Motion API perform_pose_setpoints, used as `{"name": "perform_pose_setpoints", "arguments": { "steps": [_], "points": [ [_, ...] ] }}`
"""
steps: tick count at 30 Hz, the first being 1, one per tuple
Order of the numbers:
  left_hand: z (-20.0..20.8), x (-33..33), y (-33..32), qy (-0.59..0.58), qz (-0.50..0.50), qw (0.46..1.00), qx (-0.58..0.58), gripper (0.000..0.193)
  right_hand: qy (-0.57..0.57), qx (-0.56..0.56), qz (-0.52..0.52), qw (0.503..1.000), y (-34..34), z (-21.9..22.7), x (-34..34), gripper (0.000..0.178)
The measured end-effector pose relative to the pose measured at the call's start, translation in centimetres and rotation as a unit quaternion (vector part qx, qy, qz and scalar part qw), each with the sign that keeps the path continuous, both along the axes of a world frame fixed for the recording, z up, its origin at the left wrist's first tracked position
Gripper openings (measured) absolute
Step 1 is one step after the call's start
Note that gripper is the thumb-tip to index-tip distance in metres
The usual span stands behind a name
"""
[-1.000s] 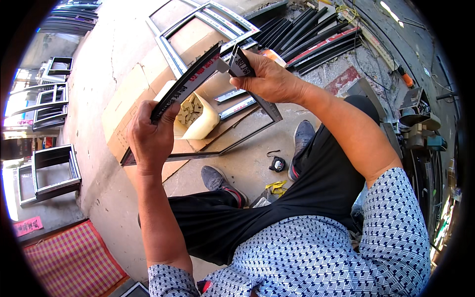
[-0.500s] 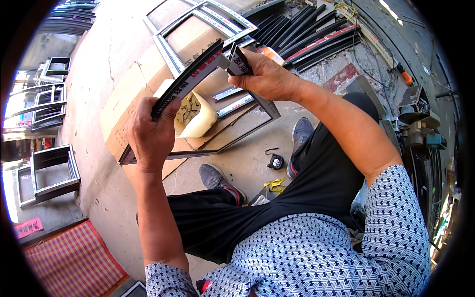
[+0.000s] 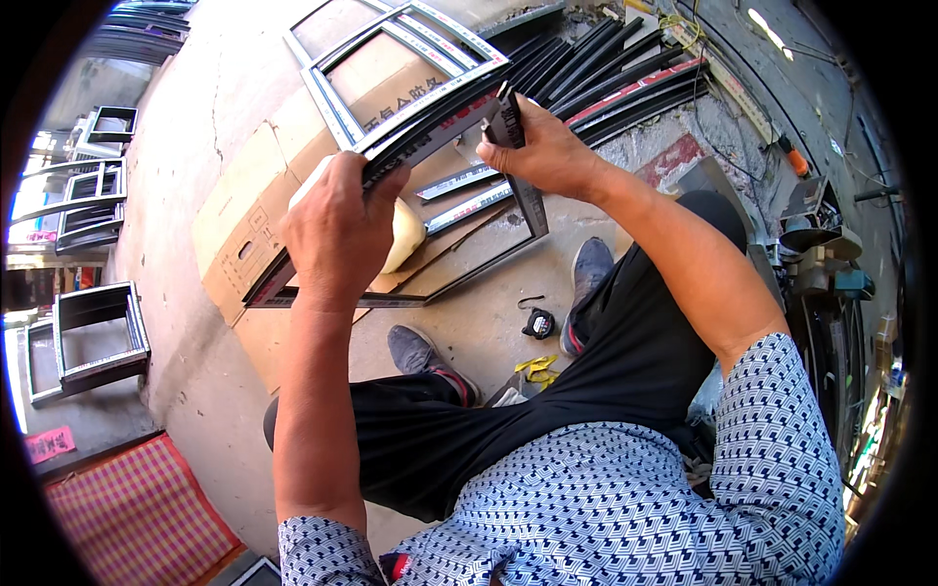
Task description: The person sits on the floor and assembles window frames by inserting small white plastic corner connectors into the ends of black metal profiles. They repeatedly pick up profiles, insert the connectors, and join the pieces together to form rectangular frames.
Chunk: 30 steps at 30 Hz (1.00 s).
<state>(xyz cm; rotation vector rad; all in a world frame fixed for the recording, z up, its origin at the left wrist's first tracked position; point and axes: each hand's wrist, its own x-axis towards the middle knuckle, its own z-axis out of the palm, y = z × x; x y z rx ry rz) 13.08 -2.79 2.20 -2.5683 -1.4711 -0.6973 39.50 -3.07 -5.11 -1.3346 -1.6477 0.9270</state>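
My left hand [image 3: 337, 220] is closed around a dark profile bar [image 3: 430, 139] with a printed strip along its side. My right hand [image 3: 549, 151] pinches the end of a second dark profile [image 3: 504, 122], where it comes up against the far end of the first bar. Whether the two ends touch, I cannot tell. Below, joined dark profiles form the other sides of a frame [image 3: 479, 276], above cardboard. A pale yellow container [image 3: 404, 239] sits inside the frame's outline, largely hidden by my left hand and the bar.
Finished-looking frames [image 3: 337, 93] lie on cardboard [image 3: 239, 234] ahead. Dark profile lengths [image 3: 596, 59] are piled at the far right. A tape measure [image 3: 538, 323] lies between my shoes, near a yellow wrapper [image 3: 535, 371]. More frames [image 3: 103, 337] stand at left; a machine [image 3: 821, 239] is at right.
Both hands have shifted right, bringing the first bar's end close to the second profile, where a gap showed before. My left hand and the bar now cover most of the yellow container.
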Motion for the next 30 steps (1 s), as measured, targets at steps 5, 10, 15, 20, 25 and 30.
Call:
{"name": "perform_pose_setpoints", "arguments": {
  "steps": [5,10,15,20,25,30],
  "points": [
    [-0.3,2.6,-0.3,0.022,-0.009,0.999,-0.032,0.038,0.14,-0.036,-0.009,0.989,-1.1,1.9,0.5,0.069],
    [-0.7,3.4,-0.2,0.035,-0.031,0.999,-0.01,0.041,0.231,-0.074,-0.015,0.97,-1.0,0.7,1.3,0.075],
    [-0.7,3.3,-0.4,0.036,-0.03,0.999,-0.019,0.042,0.222,-0.027,-0.109,0.968,-1.0,1.2,-0.5,0.06],
    [-0.9,2.9,0.0,0.027,-0.053,0.998,-0.033,0.04,0.235,-0.053,-0.073,0.968,-0.9,1.9,0.0,0.068],
    [0.3,0.4,-1.1,-0.106,-0.12,0.987,-0.009,0.043,0.249,-0.05,-0.084,0.964,-0.1,1.3,0.0,0.062],
    [-0.7,-6.7,-2.7,-0.188,0.063,0.95,0.243,0.04,0.245,-0.043,-0.085,0.965,-0.2,1.3,0.1,0.065]
  ]
}}
